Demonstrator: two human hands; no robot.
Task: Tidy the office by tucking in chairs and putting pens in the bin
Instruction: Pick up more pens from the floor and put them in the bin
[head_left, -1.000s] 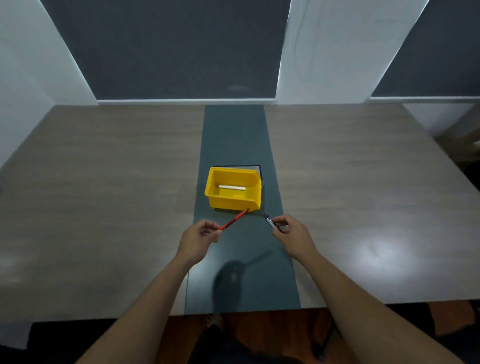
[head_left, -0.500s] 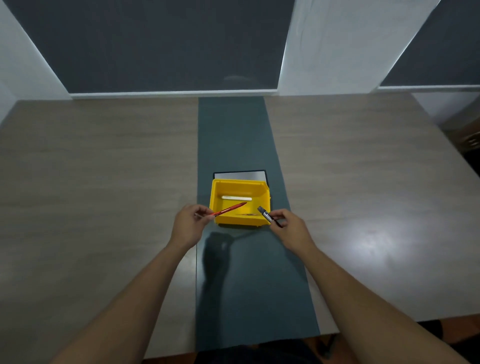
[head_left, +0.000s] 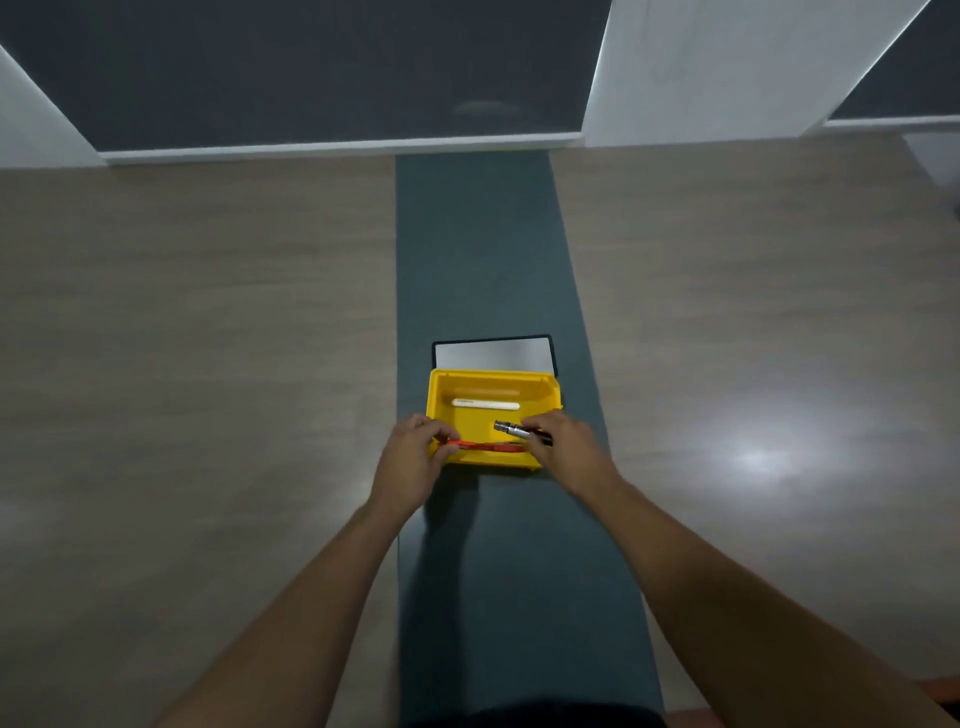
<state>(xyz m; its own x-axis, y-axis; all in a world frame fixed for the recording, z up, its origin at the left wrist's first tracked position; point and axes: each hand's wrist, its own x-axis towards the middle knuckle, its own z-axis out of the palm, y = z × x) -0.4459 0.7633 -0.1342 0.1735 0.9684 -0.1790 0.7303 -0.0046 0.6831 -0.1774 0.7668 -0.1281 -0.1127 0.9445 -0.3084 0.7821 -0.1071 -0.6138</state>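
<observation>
A yellow bin (head_left: 540, 382) stands on the dark green strip (head_left: 478, 249) in the middle of the wooden table (head_left: 208, 338). Inside it, near the back wall, lies a white pen (head_left: 485, 404). My left hand (head_left: 415, 457) pinches a red pen (head_left: 485, 445), which lies level across the bin's front part. My right hand (head_left: 563, 444) grips a black and silver pen (head_left: 514, 429), its tip pointing left over the bin's inside. Both hands hover at the bin's front corners.
A grey panel with a dark frame (head_left: 493, 353) lies flat on the strip just behind the bin. A dark wall with white pillars (head_left: 701, 67) runs along the table's far edge. No chair shows in this view.
Both hands have moved forward from in front of the bin to over it, carrying their pens. The red pen has turned from slanted to level inside the bin.
</observation>
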